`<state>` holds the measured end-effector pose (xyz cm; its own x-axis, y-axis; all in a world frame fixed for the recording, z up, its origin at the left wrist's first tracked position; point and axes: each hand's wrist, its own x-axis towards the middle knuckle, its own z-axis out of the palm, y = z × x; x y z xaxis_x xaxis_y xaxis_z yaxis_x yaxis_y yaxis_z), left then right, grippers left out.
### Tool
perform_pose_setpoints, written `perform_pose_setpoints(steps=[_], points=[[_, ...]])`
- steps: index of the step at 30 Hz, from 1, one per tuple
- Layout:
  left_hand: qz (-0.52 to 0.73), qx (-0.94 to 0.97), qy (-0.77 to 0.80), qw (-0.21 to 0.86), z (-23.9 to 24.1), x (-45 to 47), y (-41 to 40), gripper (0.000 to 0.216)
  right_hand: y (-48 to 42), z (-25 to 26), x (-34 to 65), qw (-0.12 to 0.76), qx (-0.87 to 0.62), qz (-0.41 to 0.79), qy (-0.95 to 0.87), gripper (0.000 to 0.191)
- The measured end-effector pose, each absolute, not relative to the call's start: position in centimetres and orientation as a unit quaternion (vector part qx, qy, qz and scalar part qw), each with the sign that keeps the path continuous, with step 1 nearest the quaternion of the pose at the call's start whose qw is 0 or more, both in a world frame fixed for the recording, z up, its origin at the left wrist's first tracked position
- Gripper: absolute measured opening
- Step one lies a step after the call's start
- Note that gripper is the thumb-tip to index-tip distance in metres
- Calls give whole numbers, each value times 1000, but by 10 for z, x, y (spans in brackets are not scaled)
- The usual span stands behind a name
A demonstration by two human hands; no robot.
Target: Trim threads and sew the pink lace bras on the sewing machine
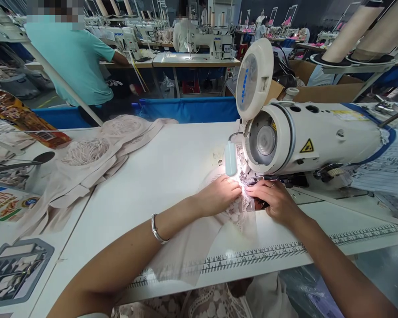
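Note:
Pale pink lace fabric (234,214) lies under the head of a white sewing machine (318,137), lit brightly by its lamp. My left hand (219,194) presses the lace just left of the needle area, fingers bent together on it. From the other side my right hand (278,201) pinches the lace edge, its fingertips close to those of the left. A sheer part of the fabric hangs over the table's front edge, across a printed ruler strip (252,256). Glare and my fingers hide the needle and the presser foot.
A heap of pale pink garments (102,150) lies at left, beside a drink bottle (29,119) on its side. Thread cones (351,33) stand at upper right. Beyond a blue cloth trough (189,109) sits a person in a turquoise shirt (69,62).

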<state>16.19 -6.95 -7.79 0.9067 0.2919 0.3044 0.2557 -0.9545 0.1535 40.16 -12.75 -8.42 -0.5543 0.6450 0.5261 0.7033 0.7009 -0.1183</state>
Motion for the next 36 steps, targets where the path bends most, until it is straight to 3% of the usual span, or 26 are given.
perform_pose_setpoints(steps=[18, 36], points=[[160, 971, 177, -10, -76, 161, -74, 23, -128, -83, 402, 269, -374, -70, -885, 64], [164, 971, 171, -31, -79, 162, -77, 28, -129, -84, 402, 274, -374, -66, -884, 54]])
